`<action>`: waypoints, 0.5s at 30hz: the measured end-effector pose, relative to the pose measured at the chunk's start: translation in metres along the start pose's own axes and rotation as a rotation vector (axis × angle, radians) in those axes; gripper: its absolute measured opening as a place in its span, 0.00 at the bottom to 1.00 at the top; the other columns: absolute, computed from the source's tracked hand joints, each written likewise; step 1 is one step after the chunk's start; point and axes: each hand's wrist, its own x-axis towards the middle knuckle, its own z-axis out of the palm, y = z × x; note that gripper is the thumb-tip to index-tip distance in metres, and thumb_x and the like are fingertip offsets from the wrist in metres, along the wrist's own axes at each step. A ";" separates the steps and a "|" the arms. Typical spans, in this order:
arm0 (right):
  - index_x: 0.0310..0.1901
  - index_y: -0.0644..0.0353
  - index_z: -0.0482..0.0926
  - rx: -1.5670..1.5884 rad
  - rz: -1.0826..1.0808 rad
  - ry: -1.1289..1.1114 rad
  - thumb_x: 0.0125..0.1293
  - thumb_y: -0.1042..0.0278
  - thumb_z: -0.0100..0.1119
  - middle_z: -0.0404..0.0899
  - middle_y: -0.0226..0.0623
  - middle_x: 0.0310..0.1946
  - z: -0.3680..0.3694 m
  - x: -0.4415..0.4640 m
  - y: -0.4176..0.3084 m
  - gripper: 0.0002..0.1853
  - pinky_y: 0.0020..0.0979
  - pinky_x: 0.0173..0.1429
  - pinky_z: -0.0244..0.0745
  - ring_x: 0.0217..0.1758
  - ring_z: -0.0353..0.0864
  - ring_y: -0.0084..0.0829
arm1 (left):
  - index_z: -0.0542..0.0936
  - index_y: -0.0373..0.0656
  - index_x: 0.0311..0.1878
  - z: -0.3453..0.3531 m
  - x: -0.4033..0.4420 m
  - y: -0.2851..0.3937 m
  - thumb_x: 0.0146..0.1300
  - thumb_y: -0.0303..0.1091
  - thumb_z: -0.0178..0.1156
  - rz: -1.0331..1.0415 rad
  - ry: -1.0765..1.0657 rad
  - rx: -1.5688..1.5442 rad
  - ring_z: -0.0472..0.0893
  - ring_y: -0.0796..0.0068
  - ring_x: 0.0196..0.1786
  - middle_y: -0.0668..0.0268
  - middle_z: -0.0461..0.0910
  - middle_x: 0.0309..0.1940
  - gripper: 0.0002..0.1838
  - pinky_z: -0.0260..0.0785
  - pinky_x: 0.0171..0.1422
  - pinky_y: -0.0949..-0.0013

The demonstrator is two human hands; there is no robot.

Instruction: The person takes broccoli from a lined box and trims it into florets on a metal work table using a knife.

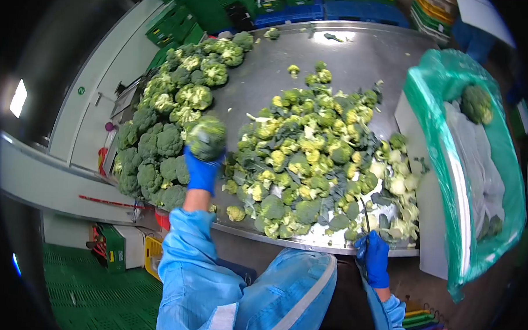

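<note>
My left hand (202, 169), in a blue glove, holds a broccoli head (206, 138) up over the metal table (243, 88). Behind and beside it is a pile of whole broccoli heads (162, 141) along the table's left side. My right hand (374, 261), gloved in blue, is closed around the handle of a thin dark knife (365, 216) at the front edge, its blade pointing away from me. Between the hands and beyond lies a heap of cut broccoli florets (302, 160), with pale stem pieces (398, 184) at its right.
At the right stands a bin lined with a green bag (432, 107), with a broccoli head (476, 104) inside. Green crates (170, 25) stand at the back left. Another crate (113, 247) is on the floor at the left. Part of a person (472, 38) shows at the top right.
</note>
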 end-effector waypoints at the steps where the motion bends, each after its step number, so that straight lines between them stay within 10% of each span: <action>1: 0.25 0.65 0.78 0.048 0.036 -0.003 0.75 0.51 0.40 0.73 0.31 0.15 0.005 0.000 0.002 0.28 0.23 0.23 0.62 0.16 0.69 0.19 | 0.70 0.50 0.61 -0.007 0.009 0.032 0.62 0.55 0.45 0.112 0.022 -0.018 0.69 0.50 0.61 0.57 0.69 0.61 0.28 0.62 0.62 0.37; 7: 0.26 0.65 0.78 0.099 0.174 -0.078 0.75 0.52 0.40 0.74 0.32 0.16 0.040 0.004 0.006 0.27 0.23 0.23 0.63 0.17 0.69 0.18 | 0.63 0.45 0.67 -0.044 0.076 0.223 0.61 0.60 0.49 0.622 -0.066 -0.089 0.61 0.46 0.69 0.53 0.61 0.67 0.37 0.56 0.67 0.34; 9: 0.27 0.65 0.78 0.039 0.066 -0.137 0.75 0.52 0.41 0.74 0.31 0.16 0.057 0.006 0.001 0.26 0.23 0.24 0.64 0.17 0.69 0.19 | 0.63 0.39 0.66 -0.042 0.088 0.254 0.61 0.59 0.52 0.428 0.225 -0.255 0.61 0.43 0.68 0.50 0.62 0.66 0.38 0.57 0.66 0.34; 15: 0.29 0.65 0.78 -0.002 -0.013 -0.178 0.75 0.53 0.41 0.74 0.32 0.16 0.065 0.005 -0.015 0.25 0.24 0.27 0.66 0.19 0.71 0.20 | 0.69 0.36 0.59 -0.015 0.110 0.144 0.62 0.55 0.54 0.233 0.088 0.190 0.73 0.43 0.59 0.51 0.71 0.59 0.33 0.68 0.59 0.42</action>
